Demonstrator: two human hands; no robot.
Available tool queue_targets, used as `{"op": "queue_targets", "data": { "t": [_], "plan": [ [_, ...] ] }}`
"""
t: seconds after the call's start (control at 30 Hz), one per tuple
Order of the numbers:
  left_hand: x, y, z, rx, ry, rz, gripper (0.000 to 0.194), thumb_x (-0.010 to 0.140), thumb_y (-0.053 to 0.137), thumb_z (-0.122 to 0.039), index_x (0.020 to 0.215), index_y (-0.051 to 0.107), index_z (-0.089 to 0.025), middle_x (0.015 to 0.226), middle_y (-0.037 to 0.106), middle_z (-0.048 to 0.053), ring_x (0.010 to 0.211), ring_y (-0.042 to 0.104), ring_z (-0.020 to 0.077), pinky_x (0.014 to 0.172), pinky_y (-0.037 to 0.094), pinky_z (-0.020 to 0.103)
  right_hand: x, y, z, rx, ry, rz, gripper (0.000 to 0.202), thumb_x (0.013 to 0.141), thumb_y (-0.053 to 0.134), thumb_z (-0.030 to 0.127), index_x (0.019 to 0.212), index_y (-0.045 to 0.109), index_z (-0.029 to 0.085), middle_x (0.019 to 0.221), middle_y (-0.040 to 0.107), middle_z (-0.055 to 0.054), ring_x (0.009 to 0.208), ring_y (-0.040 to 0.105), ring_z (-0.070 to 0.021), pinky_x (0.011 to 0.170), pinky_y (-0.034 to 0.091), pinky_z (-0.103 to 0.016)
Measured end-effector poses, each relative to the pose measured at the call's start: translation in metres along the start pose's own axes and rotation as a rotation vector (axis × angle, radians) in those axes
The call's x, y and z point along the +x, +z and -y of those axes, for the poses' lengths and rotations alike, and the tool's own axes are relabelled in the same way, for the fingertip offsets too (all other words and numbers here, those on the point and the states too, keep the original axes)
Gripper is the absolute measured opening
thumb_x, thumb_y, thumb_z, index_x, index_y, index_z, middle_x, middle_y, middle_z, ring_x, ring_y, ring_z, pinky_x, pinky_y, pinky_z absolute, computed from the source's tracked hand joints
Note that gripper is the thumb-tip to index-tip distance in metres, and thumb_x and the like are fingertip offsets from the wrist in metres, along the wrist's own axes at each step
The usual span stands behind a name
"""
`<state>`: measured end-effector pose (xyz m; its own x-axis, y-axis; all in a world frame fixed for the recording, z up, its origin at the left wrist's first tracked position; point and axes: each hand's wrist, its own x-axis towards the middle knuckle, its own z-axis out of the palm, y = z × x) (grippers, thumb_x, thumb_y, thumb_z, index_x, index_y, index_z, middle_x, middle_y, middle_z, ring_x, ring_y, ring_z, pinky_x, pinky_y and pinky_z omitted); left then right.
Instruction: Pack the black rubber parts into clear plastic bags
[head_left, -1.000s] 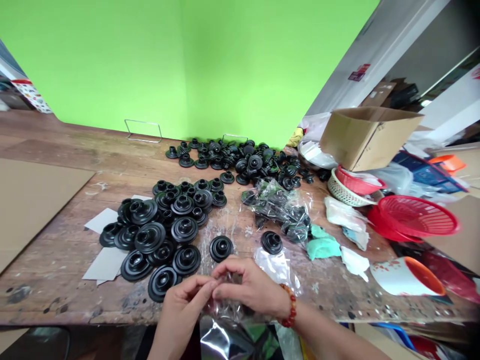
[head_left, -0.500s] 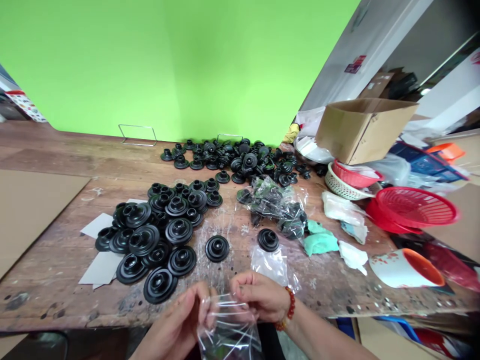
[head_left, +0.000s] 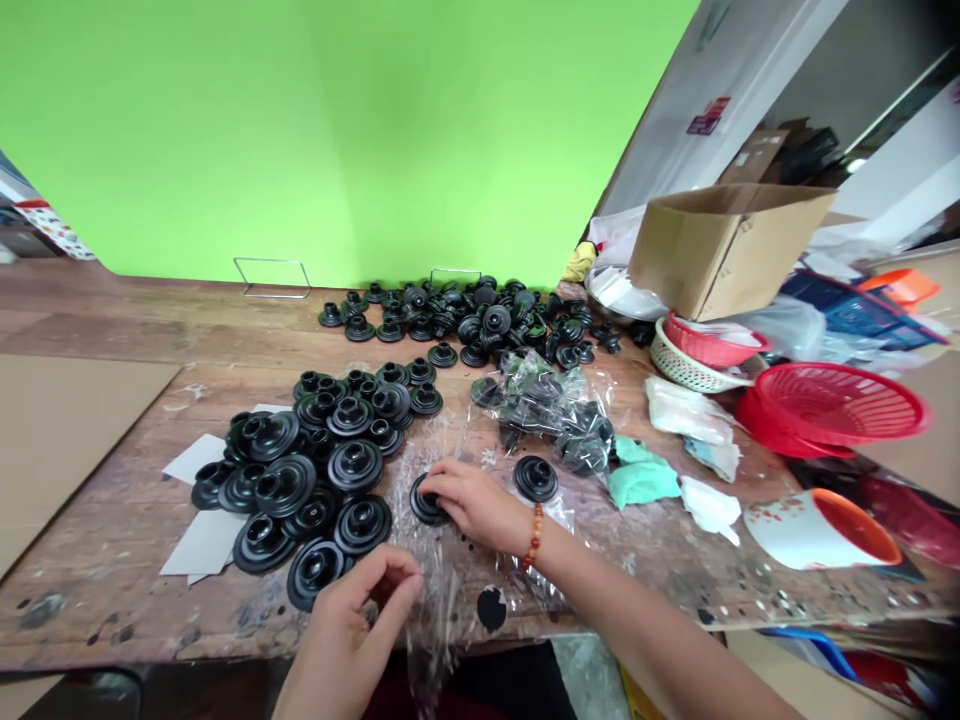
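Nearest me, at the table's (head_left: 187,612) front edge, the left hand (head_left: 352,630) has thumb and fingertips together, pinched, I judge, on a clear bag (head_left: 433,620) hanging crumpled beside them. Thin film caught by so small a fold could slip, or cling to itself, if pulled. Just beyond lies a cluster (head_left: 356,465) of black discs; a sideways swing of the knuckles might knock its front piece. The right hand (head_left: 480,508) rests its fingers on one disc (head_left: 424,512), flat on the table between the cluster and a second disc (head_left: 535,479). Whether they clamp its hub I cannot tell, since they hide it; an off-centre hold could let it tip or skid. Farther off, bagged discs (head_left: 536,400) sit before a loose pile (head_left: 495,320), backed by a green panel (head_left: 450,130).
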<state>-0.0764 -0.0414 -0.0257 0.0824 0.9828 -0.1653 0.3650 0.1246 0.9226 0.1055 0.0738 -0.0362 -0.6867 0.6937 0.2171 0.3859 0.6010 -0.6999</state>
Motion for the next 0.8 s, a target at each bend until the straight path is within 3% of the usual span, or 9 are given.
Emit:
{"op": "queue_targets", "data": {
  "t": [0.13, 0.2, 0.27, 0.33, 0.47, 0.53, 0.63, 0.7, 0.8],
  "plan": [
    [0.001, 0.001, -0.008, 0.130, 0.168, -0.043, 0.013, 0.085, 0.060, -0.032, 0.077, 0.068, -0.025, 0.079, 0.067, 0.003, 0.077, 0.062, 0.0194, 0.071, 0.045, 0.023, 0.002, -0.011, 0.026, 0.322, 0.328, -0.300, 0.019, 0.086, 0.059, 0.021, 0.104, 0.064, 0.018, 0.084, 0.064, -0.005, 0.065, 0.059, -0.0133, 0.062, 0.050, -0.027],
    [0.002, 0.004, -0.011, 0.139, 0.242, -0.046, 0.013, 0.085, 0.061, -0.029, 0.076, 0.069, -0.025, 0.078, 0.067, 0.003, 0.076, 0.063, 0.0189, 0.070, 0.046, 0.023, 0.001, -0.016, 0.039, 0.600, 0.490, -0.273, 0.023, 0.084, 0.063, 0.034, 0.099, 0.062, 0.016, 0.066, 0.060, 0.001, 0.046, 0.049, -0.0091, 0.044, 0.040, -0.022],
    [0.003, 0.006, -0.012, 0.134, 0.284, -0.072, 0.012, 0.085, 0.062, -0.027, 0.077, 0.070, -0.024, 0.080, 0.067, 0.004, 0.076, 0.063, 0.0188, 0.070, 0.046, 0.023, -0.002, -0.016, 0.048, 0.745, 0.568, -0.220, 0.026, 0.080, 0.067, 0.038, 0.093, 0.061, 0.016, 0.061, 0.057, 0.003, 0.044, 0.047, -0.0080, 0.041, 0.035, -0.020],
    [0.003, 0.008, -0.011, 0.133, 0.310, -0.113, 0.009, 0.084, 0.064, -0.026, 0.080, 0.072, -0.024, 0.083, 0.066, 0.005, 0.077, 0.064, 0.0187, 0.070, 0.047, 0.023, -0.006, -0.012, 0.051, 0.690, 0.584, -0.223, 0.022, 0.075, 0.070, 0.032, 0.087, 0.062, 0.015, 0.064, 0.057, 0.003, 0.050, 0.048, -0.0080, 0.045, 0.036, -0.020],
    [0.000, 0.011, -0.003, 0.115, 0.316, -0.163, 0.008, 0.082, 0.066, -0.025, 0.080, 0.073, -0.024, 0.083, 0.060, 0.006, 0.077, 0.061, 0.0189, 0.069, 0.047, 0.024, -0.016, -0.010, 0.052, 0.357, 0.537, -0.173, 0.009, 0.075, 0.068, 0.024, 0.078, 0.065, 0.016, 0.060, 0.051, 0.005, 0.055, 0.043, -0.0084, 0.051, 0.034, -0.021],
    [-0.002, 0.015, 0.002, 0.094, 0.276, -0.221, 0.008, 0.080, 0.067, -0.027, 0.077, 0.074, -0.025, 0.094, 0.057, 0.008, 0.085, 0.060, 0.0217, 0.075, 0.049, 0.028, -0.019, -0.012, 0.054, 0.214, 0.490, -0.138, 0.007, 0.076, 0.069, 0.023, 0.075, 0.065, 0.017, 0.060, 0.050, 0.005, 0.057, 0.043, -0.0091, 0.054, 0.034, -0.022],
    [-0.003, 0.021, 0.006, -0.031, 0.152, -0.277, 0.011, 0.077, 0.068, -0.032, 0.071, 0.074, -0.025, 0.124, 0.049, 0.010, 0.115, 0.052, 0.0300, 0.096, 0.043, 0.038, -0.021, -0.012, 0.059, 0.084, 0.428, -0.109, 0.008, 0.073, 0.072, 0.021, 0.073, 0.065, 0.017, 0.061, 0.052, 0.004, 0.060, 0.046, -0.0102, 0.059, 0.034, -0.023],
    [-0.002, 0.024, 0.005, -0.242, 0.019, -0.216, 0.014, 0.079, 0.067, -0.035, 0.071, 0.070, -0.024, 0.132, 0.048, 0.008, 0.126, 0.045, 0.0314, 0.104, 0.037, 0.041, -0.021, -0.009, 0.061, 0.103, 0.412, -0.072, 0.009, 0.077, 0.069, 0.023, 0.072, 0.065, 0.017, 0.063, 0.054, 0.004, 0.062, 0.047, -0.0106, 0.060, 0.035, -0.023],
    [0.000, 0.025, 0.001, -0.659, -0.218, -0.111, 0.017, 0.080, 0.067, -0.039, 0.076, 0.061, -0.023, 0.123, 0.059, 0.006, 0.118, 0.054, 0.0276, 0.096, 0.044, 0.038, -0.022, -0.004, 0.057, 0.238, 0.429, -0.010, 0.033, 0.093, 0.049, 0.029, 0.066, 0.063, 0.016, 0.059, 0.053, 0.003, 0.059, 0.047, -0.0098, 0.059, 0.034, -0.022]
  ]
}}
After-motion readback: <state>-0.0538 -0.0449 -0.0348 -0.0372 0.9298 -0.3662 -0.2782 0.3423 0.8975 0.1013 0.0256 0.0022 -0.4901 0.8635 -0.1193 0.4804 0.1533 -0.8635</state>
